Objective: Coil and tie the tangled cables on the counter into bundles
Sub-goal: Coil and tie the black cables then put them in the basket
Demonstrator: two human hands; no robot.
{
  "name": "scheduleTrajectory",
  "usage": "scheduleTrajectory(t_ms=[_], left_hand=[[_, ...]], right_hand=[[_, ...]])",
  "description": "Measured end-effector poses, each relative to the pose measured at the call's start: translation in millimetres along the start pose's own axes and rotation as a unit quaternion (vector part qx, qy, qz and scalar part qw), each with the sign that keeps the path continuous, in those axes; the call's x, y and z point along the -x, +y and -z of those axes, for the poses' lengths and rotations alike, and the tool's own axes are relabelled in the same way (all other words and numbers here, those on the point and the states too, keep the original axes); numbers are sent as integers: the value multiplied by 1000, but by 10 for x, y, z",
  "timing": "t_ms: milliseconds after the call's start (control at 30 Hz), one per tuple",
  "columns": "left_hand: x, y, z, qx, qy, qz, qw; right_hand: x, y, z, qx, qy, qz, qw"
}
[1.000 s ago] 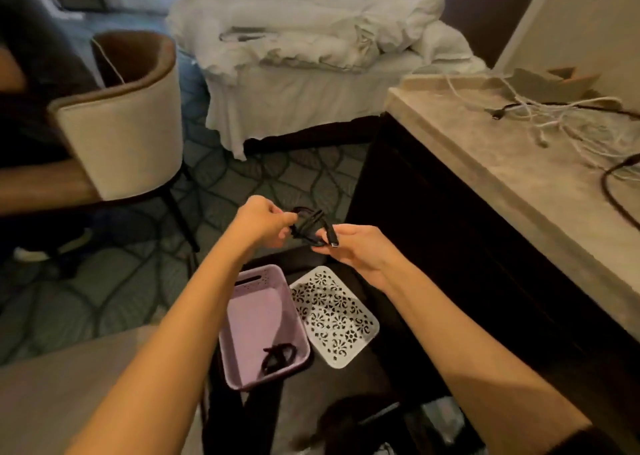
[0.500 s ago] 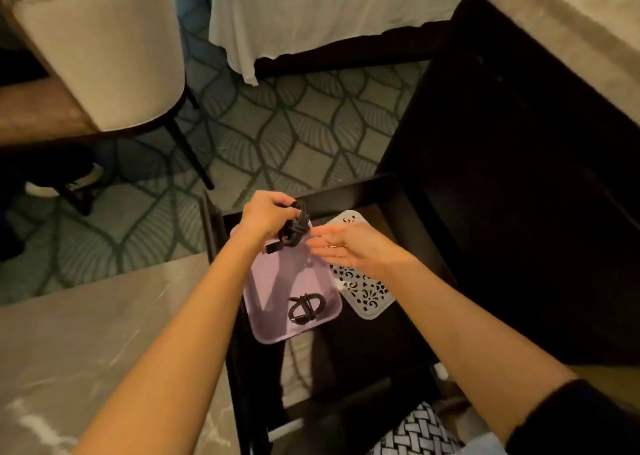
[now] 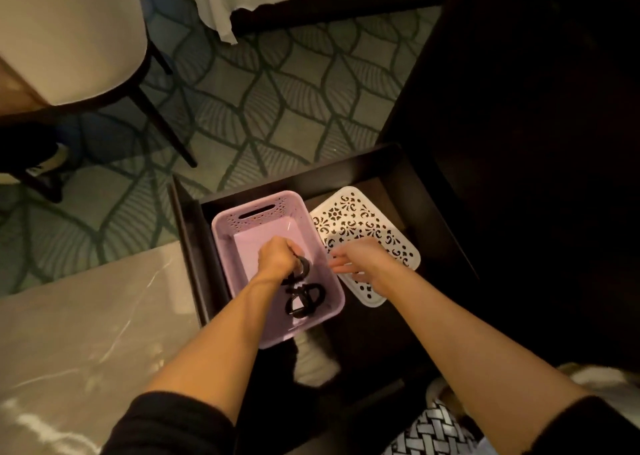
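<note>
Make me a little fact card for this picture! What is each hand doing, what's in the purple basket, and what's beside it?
Left hand: grips a black cable bundle, lowered inside the purple basket
Right hand: fingers straight, holds nothing, over the white patterned tray
Other bundle: black, coiled, lies on the basket floor
Basket and tray: side by side in a dark open drawer
Floor: leaf-patterned carpet

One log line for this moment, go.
left hand: grips black cable bundle inside purple basket | second bundle: lying in basket | right hand: empty, above white perforated tray
</note>
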State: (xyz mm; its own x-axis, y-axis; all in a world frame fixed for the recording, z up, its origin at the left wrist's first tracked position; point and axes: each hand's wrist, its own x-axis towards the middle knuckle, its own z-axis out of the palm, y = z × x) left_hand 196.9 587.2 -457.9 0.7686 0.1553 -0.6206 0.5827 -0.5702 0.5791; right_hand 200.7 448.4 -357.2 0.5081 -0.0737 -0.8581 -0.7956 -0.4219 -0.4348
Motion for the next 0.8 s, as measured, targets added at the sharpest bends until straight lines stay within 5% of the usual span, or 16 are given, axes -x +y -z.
scheduleTrajectory(t_ms=[433,800], left_hand=[[-281,-85,-232,-37,-43,48,997],[-273,-133,-30,146,-78,188,968]], right_hand=[[-250,182,-95,-53,-13,7,998],[-282,193,-131,-51,-32,13,998]])
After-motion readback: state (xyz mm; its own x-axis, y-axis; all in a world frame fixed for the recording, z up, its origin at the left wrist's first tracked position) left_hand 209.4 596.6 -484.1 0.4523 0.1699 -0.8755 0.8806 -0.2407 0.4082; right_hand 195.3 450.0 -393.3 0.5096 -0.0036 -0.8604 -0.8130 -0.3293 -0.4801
